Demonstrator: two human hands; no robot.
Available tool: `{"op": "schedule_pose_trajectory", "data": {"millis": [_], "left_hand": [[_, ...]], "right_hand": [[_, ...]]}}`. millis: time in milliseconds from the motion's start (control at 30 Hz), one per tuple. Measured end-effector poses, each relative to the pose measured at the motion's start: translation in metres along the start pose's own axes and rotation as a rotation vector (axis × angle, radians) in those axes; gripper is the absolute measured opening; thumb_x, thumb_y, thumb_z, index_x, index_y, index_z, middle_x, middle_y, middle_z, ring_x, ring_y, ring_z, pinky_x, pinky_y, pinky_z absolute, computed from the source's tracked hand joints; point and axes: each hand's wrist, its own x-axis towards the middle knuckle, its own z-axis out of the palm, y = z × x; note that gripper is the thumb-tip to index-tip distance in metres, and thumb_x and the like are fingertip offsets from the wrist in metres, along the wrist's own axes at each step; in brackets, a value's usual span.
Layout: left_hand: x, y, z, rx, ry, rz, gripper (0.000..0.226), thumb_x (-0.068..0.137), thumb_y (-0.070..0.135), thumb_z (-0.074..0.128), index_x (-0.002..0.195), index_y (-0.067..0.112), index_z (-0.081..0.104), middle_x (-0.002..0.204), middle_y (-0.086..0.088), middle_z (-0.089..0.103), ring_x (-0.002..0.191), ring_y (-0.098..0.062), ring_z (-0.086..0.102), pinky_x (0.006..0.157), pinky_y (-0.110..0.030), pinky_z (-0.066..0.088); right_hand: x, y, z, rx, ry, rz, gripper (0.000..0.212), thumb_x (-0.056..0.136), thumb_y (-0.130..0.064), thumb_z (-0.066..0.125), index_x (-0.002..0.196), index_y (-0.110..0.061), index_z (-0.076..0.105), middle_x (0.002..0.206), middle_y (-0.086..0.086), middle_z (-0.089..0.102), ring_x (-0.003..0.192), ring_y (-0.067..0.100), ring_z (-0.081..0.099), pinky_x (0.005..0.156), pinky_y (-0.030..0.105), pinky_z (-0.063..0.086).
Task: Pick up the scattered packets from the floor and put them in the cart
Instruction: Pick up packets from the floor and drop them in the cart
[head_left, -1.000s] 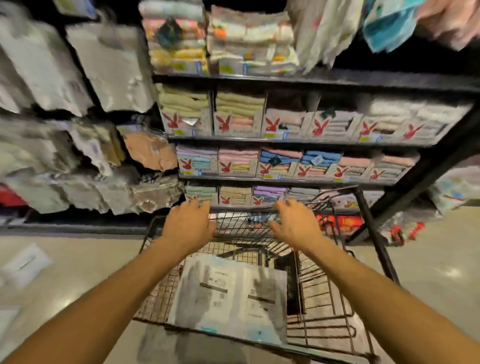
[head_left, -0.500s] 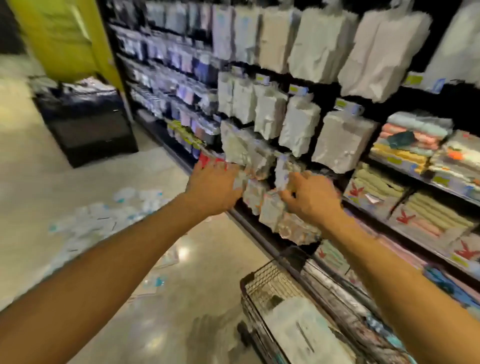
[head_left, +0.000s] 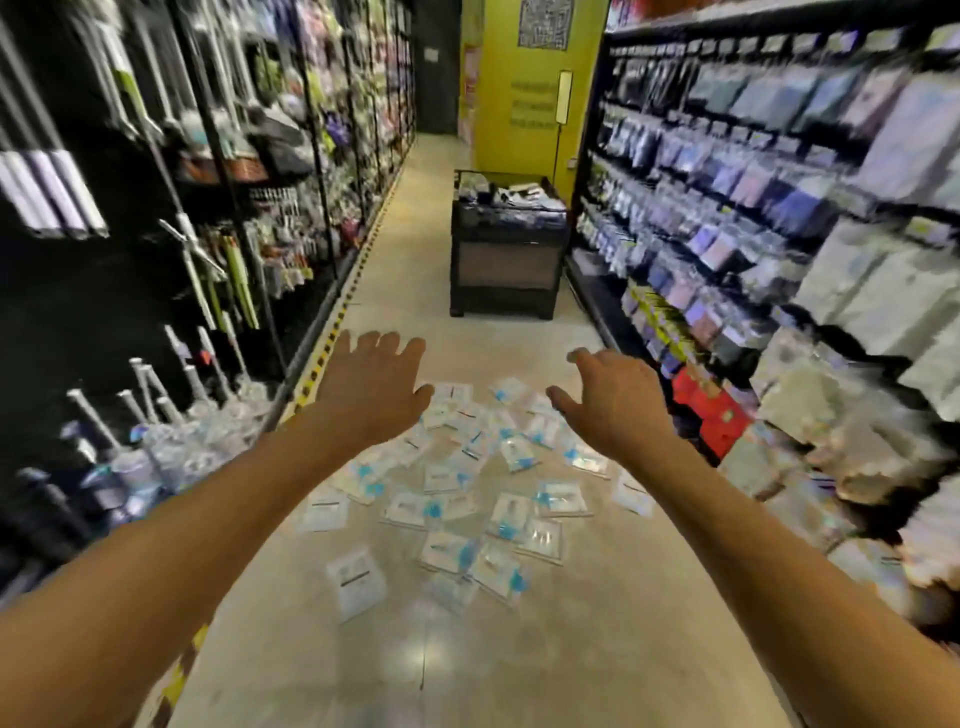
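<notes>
The cart is let go and left out of view; the left hand (head_left: 371, 387) and right hand (head_left: 610, 400), spread and empty, are extended toward the packets (head_left: 467, 499).

readable text: none | yellow wall (head_left: 498, 150): lettering there, all blur | packets (head_left: 447, 551): dark label marks, illegible | shelf tags (head_left: 775, 44): smeared, no numbers
</notes>
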Motion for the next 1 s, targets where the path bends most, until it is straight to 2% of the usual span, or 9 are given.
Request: {"op": "schedule_pose_trajectory", "data": {"millis": [133,367,533,667,833,1000], "left_hand": [[0.026,-0.068,0.027,0.041,-0.016,-0.034,0.066,0.101,0.060,0.042,0.155,0.023,0.031,0.155,-0.009,0.044,0.143,-0.033,0.039,0.121,-0.056,0.025],[0.091,-0.132,0.091,0.077,-0.029,-0.054,0.064,0.099,0.059,0.044,0.151,0.024,0.037,0.152,-0.008,0.048,0.142,-0.031,0.043,0.121,-0.058,0.024],[0.158,-0.162,0.160,0.122,-0.088,-0.064,0.064,0.097,0.059,0.045,0.148,0.020,0.040,0.145,-0.010,0.052,0.135,-0.033,0.046,0.113,-0.059,0.031],[0.215,-0.185,0.217,0.106,-0.136,-0.107,0.065,0.097,0.055,0.049,0.150,0.017,0.041,0.149,-0.014,0.049,0.140,-0.037,0.042,0.117,-0.060,0.026],[0.274,-0.214,0.336,0.064,-0.166,-0.165,0.063,0.092,0.045,0.064,0.142,0.008,0.055,0.138,-0.021,0.059,0.129,-0.041,0.053,0.109,-0.060,0.033],[0.292,-0.212,0.519,-0.131,-0.269,-0.290,0.061,0.093,0.036,0.064,0.146,0.009,0.052,0.144,-0.018,0.056,0.130,-0.037,0.055,0.114,-0.057,0.033]], "right_hand": [[0.053,-0.055,0.036,0.039,-0.042,-0.027,0.058,0.098,-0.062,0.053,0.140,-0.022,0.055,0.127,0.011,0.067,0.117,0.037,0.064,0.109,0.052,0.044],[0.144,-0.111,0.106,0.059,-0.109,-0.096,0.056,0.099,-0.061,0.052,0.140,-0.024,0.055,0.136,0.007,0.064,0.121,0.032,0.061,0.113,0.051,0.040],[0.225,-0.133,0.191,0.085,-0.137,-0.156,0.057,0.098,-0.060,0.052,0.142,-0.023,0.055,0.138,0.008,0.064,0.123,0.032,0.060,0.116,0.053,0.037],[0.293,-0.149,0.267,0.076,-0.183,-0.195,0.058,0.098,-0.061,0.051,0.141,-0.022,0.056,0.141,0.010,0.061,0.128,0.034,0.056,0.119,0.055,0.031],[0.364,-0.163,0.393,0.092,-0.224,-0.241,0.059,0.098,-0.058,0.051,0.145,-0.022,0.055,0.145,0.012,0.058,0.135,0.035,0.052,0.123,0.057,0.028],[0.362,-0.172,0.575,0.121,-0.441,-0.245,0.059,0.096,-0.052,0.061,0.145,-0.020,0.055,0.144,0.012,0.059,0.130,0.036,0.054,0.119,0.053,0.033]]}}
